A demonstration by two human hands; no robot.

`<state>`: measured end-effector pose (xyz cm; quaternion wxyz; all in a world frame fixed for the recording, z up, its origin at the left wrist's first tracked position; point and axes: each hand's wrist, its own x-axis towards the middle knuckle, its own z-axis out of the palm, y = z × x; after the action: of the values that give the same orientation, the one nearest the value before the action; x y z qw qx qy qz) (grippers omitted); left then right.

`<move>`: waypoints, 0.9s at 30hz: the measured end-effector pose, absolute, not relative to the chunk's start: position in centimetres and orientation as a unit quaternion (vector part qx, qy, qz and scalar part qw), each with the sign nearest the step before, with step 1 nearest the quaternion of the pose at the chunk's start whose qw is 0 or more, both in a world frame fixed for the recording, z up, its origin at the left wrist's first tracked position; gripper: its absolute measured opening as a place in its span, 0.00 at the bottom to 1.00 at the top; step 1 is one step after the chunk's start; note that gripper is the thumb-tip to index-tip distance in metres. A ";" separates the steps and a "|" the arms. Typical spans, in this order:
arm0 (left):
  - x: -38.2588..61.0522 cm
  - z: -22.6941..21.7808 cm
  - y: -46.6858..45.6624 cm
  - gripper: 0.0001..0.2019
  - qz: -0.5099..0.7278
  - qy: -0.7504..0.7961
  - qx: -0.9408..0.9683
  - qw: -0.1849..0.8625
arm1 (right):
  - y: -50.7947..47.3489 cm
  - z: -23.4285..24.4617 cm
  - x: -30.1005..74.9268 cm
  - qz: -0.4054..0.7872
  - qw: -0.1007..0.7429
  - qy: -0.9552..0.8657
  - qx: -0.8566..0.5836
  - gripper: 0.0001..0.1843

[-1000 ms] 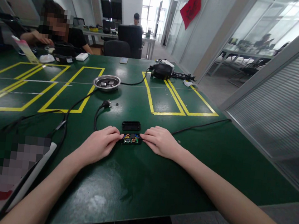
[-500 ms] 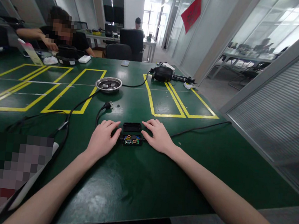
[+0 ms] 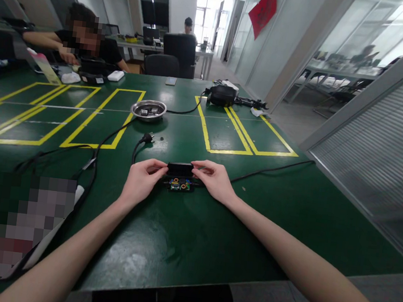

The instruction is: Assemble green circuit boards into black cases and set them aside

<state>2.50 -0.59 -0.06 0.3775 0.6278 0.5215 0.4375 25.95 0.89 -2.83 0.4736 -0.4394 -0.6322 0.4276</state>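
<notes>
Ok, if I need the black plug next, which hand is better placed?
Probably the left hand: the black plug lies just beyond it, while the right hand is farther across. Both hold the black cover at its ends, so the left would release first.

Green table [image 3: 190, 246], yellow tape [image 3: 228, 151], metal bowl [image 3: 149, 117], plug [image 3: 147, 138], open electronics case [image 3: 180, 185]

Free nearside tabletop [image 3: 184, 241]; open case [image 3: 180, 185] beyond
</notes>
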 end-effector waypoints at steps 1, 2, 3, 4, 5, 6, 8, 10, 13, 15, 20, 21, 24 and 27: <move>2.4 0.0 -0.6 0.15 0.439 0.519 0.620 0.393 | 0.9 -2.8 26.0 0.433 0.475 -0.628 -0.438 0.16; 2.4 0.1 -0.6 0.15 0.439 0.519 0.613 0.404 | 0.8 -2.8 26.0 0.437 0.476 -0.625 -0.438 0.16; 2.3 0.2 -0.6 0.16 0.436 0.519 0.607 0.414 | 0.7 -2.8 26.0 0.441 0.475 -0.622 -0.439 0.16; 2.3 0.2 -0.7 0.16 0.433 0.520 0.603 0.422 | 0.7 -2.7 26.0 0.445 0.475 -0.619 -0.439 0.16; 2.2 0.3 -0.7 0.16 0.429 0.520 0.601 0.430 | 0.6 -2.6 26.0 0.449 0.474 -0.618 -0.438 0.16; 2.1 0.3 -0.7 0.16 0.425 0.519 0.599 0.437 | 0.6 -2.6 26.1 0.452 0.473 -0.617 -0.437 0.16; 2.0 0.3 -0.8 0.15 0.424 0.514 0.599 0.444 | 0.5 -2.5 26.1 0.453 0.471 -0.621 -0.433 0.15; 1.9 0.2 -0.8 0.14 0.424 0.507 0.605 0.445 | 0.4 -2.4 26.1 0.449 0.468 -0.629 -0.429 0.15; 1.7 0.3 -0.8 0.14 0.414 0.502 0.622 0.435 | 0.4 -2.4 26.2 0.439 0.462 -0.641 -0.428 0.16; 1.7 0.5 -0.9 0.15 0.409 0.506 0.628 0.426 | 0.3 -2.3 26.2 0.430 0.457 -0.650 -0.428 0.15; 1.8 1.0 -1.3 0.15 0.405 0.512 0.641 0.405 | -0.2 -1.5 26.4 0.404 0.431 -0.698 -0.406 0.12; 1.8 1.0 -1.4 0.15 0.399 0.513 0.645 0.402 | -0.4 -1.3 26.4 0.392 0.427 -0.714 -0.393 0.11; 2.0 1.1 -1.7 0.14 0.389 0.505 0.659 0.399 | -0.8 -0.7 26.7 0.347 0.416 -0.762 -0.355 0.08; 2.0 1.2 -2.0 0.12 0.379 0.476 0.702 0.370 | -1.0 -0.6 27.1 0.314 0.396 -0.799 -0.325 0.06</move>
<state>2.02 -2.00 1.16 0.3703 0.7020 0.4756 0.3794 27.13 -1.00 -0.55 0.3964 -0.3250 -0.7991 0.3143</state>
